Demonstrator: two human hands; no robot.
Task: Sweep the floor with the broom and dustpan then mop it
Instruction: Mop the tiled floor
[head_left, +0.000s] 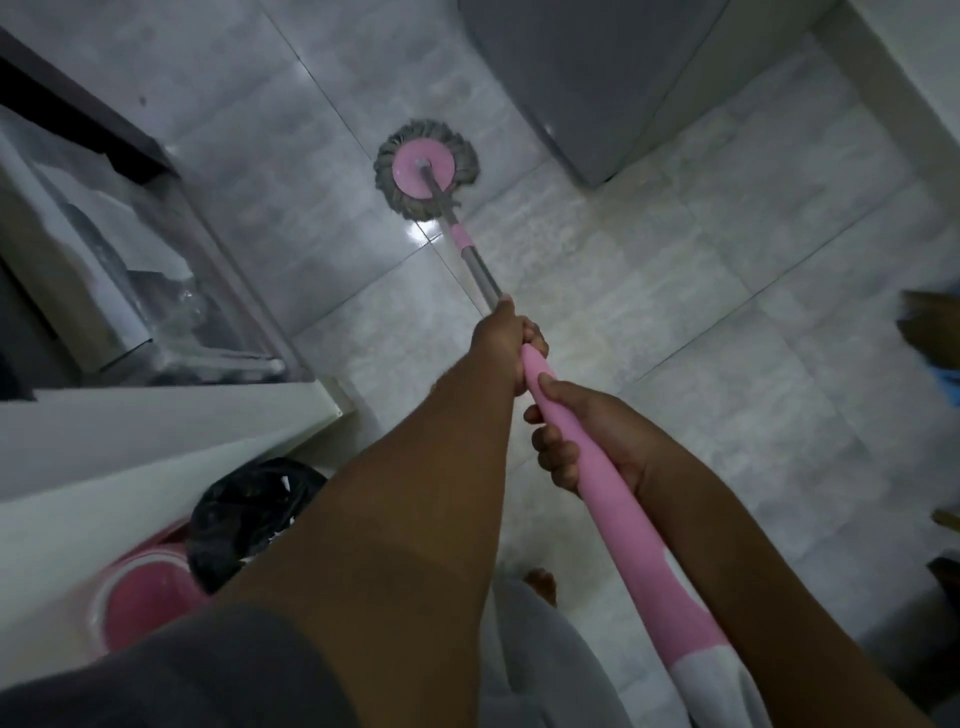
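Note:
A round mop head (423, 171) with grey strands and a pink disc rests flat on the pale tiled floor (727, 291) ahead of me. Its metal shaft runs back into a pink mop handle (608, 499). My left hand (506, 343) grips the shaft farther down, where the metal meets the pink grip. My right hand (587, 431) holds the pink grip just behind it, fingers wrapped around. No broom or dustpan is in view.
A grey appliance (587, 78) stands at the far right of the mop head. A glass-fronted cabinet (156, 260) and white ledge (156, 426) line the left. A pink mop bucket (145, 603) and a black plastic bag (244, 519) sit at lower left. Dark objects lie at the right edge.

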